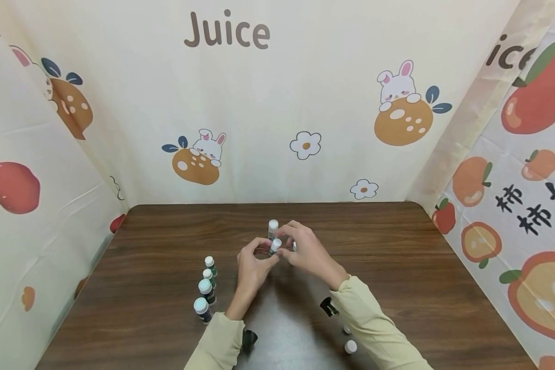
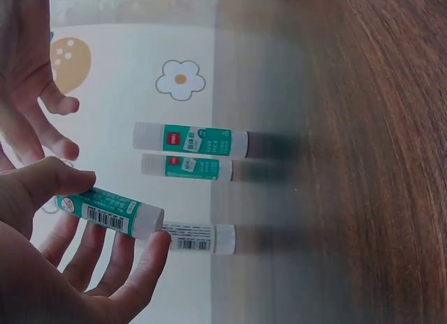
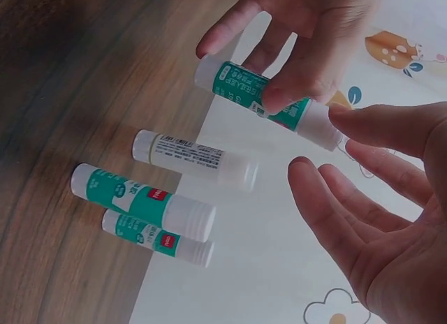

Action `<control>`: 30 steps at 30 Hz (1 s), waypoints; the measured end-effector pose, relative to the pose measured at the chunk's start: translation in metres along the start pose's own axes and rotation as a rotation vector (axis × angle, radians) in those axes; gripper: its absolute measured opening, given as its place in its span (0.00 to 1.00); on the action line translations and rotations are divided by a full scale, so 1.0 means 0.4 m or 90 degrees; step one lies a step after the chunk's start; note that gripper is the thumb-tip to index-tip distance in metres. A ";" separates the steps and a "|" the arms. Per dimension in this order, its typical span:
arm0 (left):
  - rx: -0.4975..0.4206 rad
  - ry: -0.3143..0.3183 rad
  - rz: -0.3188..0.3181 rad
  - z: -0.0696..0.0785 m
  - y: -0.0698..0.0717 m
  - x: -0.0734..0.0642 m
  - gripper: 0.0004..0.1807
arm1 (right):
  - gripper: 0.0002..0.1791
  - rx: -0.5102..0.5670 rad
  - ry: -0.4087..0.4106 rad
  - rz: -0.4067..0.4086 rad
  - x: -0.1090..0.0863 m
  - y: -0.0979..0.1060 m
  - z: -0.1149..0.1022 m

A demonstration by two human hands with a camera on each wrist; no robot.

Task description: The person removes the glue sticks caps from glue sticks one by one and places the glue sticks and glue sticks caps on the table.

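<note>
My left hand (image 1: 252, 268) pinches a glue stick (image 2: 105, 214) with a green label, white cap and white base. It is held above the table, tilted in the head view. Beside its cap is my right hand (image 3: 391, 219), fingers spread and loosely bent; whether a fingertip touches the cap cannot be told. Three more glue sticks stand upright close by: a larger green one (image 3: 143, 202), a smaller green one (image 3: 157, 239) and one with a pale printed label (image 3: 188, 160). In the head view my hands partly hide this group.
To the left, a row of several white-capped sticks stands on the wooden table (image 1: 143, 288), green-labelled (image 1: 210, 264) at the back and dark-labelled (image 1: 202, 310) in front. White-topped items (image 1: 350, 347) are by my right sleeve. Printed curtains (image 1: 277, 103) enclose the table's back and sides.
</note>
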State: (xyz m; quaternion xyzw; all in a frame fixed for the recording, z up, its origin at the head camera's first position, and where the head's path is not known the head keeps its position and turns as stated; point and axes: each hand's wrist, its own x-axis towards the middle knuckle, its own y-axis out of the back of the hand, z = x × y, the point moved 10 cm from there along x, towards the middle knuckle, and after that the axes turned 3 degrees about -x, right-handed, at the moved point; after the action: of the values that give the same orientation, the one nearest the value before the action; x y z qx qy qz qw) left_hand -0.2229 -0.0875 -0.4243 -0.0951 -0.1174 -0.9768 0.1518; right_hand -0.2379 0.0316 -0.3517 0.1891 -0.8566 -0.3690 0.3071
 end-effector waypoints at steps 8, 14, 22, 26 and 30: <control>0.028 -0.006 0.007 0.021 0.012 -0.005 0.13 | 0.10 -0.001 0.016 -0.006 0.012 -0.005 -0.021; 0.020 -0.023 0.007 0.036 0.019 -0.011 0.12 | 0.08 0.009 0.030 -0.011 0.014 -0.008 -0.032; 0.001 -0.025 -0.008 0.039 0.018 -0.020 0.12 | 0.07 0.011 0.040 -0.025 0.017 -0.009 -0.047; -0.005 -0.018 -0.017 0.033 0.015 -0.022 0.13 | 0.09 0.005 0.052 -0.046 0.018 -0.014 -0.051; -0.010 -0.007 -0.029 0.026 0.010 -0.024 0.13 | 0.11 0.001 0.061 -0.060 0.018 -0.015 -0.055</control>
State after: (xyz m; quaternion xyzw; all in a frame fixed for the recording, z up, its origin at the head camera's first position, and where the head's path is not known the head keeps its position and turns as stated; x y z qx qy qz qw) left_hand -0.2113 -0.0859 -0.4158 -0.0987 -0.1125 -0.9804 0.1278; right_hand -0.2280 0.0123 -0.3415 0.2467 -0.8312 -0.3729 0.3304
